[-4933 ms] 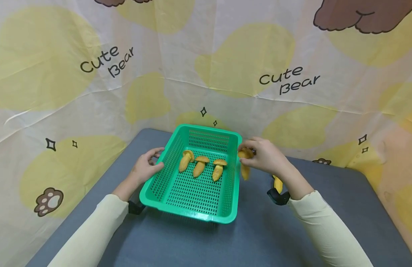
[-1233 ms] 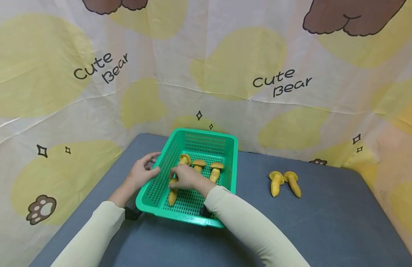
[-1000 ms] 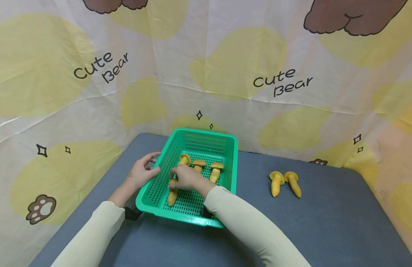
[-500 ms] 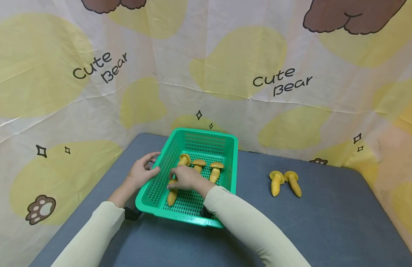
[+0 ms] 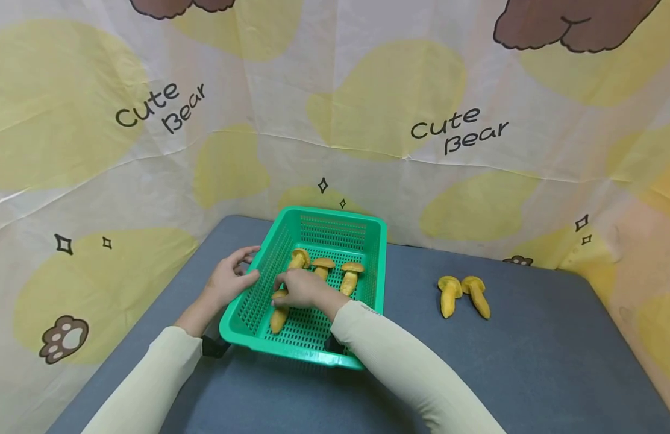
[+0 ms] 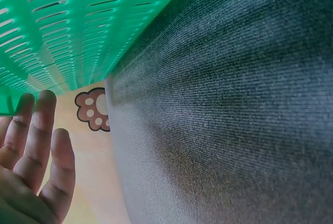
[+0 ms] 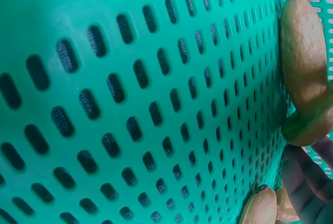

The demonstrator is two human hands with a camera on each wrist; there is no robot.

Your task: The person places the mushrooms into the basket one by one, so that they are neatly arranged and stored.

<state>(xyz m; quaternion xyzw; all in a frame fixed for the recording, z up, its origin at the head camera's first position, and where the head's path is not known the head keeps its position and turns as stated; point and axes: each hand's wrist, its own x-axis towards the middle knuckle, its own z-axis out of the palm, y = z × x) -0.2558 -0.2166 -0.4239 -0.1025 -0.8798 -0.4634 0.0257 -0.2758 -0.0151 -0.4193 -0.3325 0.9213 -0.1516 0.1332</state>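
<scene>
A green slotted basket point(image 5: 302, 354) stands on the grey table. My left hand point(image 5: 226, 283) is at its left rim, thumb and fingers spread; in the left wrist view the fingers point(image 6: 39, 141) are nearly straight beside the basket wall point(image 6: 78, 31). Inside the basket my right hand point(image 5: 308, 290) pinches a yellow-brown mushroom point(image 5: 279, 319) by its cap at the left front. The right wrist view shows that mushroom point(image 7: 304, 52) low along the wall, with fingertips at its cap. Behind the hand lie three more mushrooms, one at the left point(image 5: 299, 259), one in the middle point(image 5: 323, 264), one at the right point(image 5: 350, 280).
Two yellow mushrooms, one point(image 5: 449, 295) left of the other point(image 5: 478, 296), lie side by side on the table point(image 5: 535, 337) right of the basket. A patterned cloth point(image 5: 367, 90) hangs behind the table.
Since the oldest frame, my right hand has moved from outside the basket's right rim to its left front inside, carrying a mushroom. Over the last second both hands hardly move.
</scene>
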